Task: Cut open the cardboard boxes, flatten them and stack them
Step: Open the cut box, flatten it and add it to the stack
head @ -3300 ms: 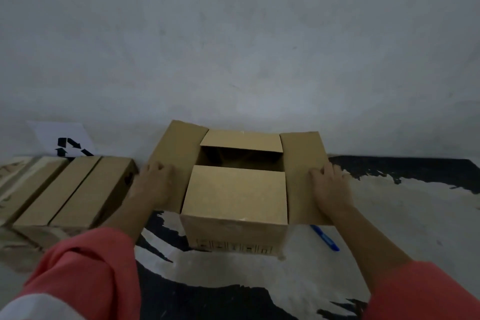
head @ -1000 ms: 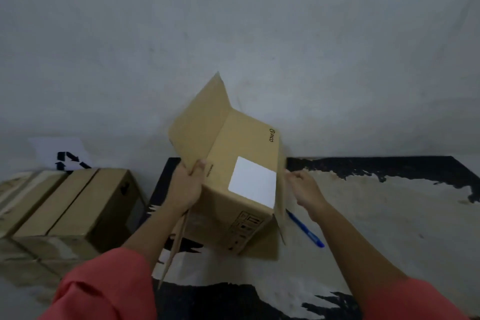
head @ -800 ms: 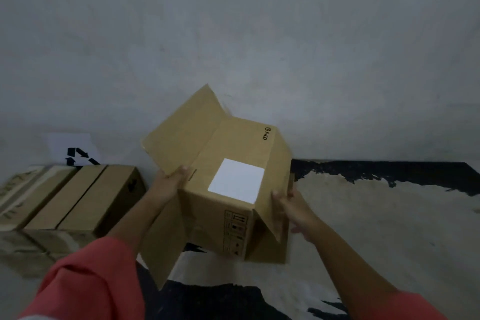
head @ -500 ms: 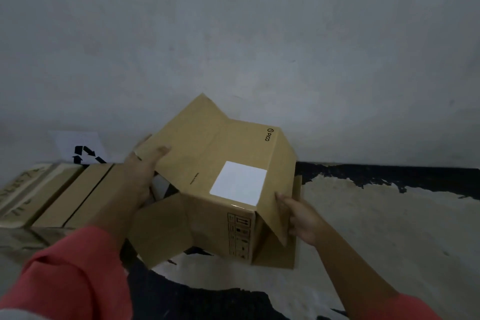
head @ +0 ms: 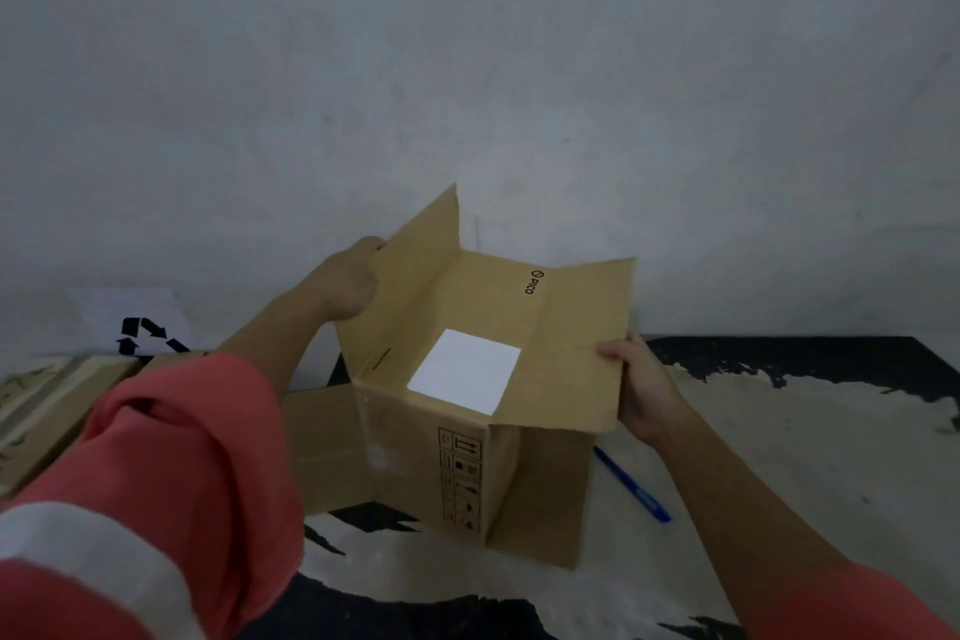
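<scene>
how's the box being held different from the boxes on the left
The held box has its flaps spread open, one in each hand; the boxes at left look closed. The held box is tipped up off the patterned mat; those at left lie low and flat, side by side. The held box shows a white label and printed symbols; no label shows on those at left. All are plain brown cardboard.

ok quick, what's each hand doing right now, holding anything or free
Left hand: closed on the upper left flap of the cardboard box.
Right hand: closed on the edge of the box's right flap.
</scene>
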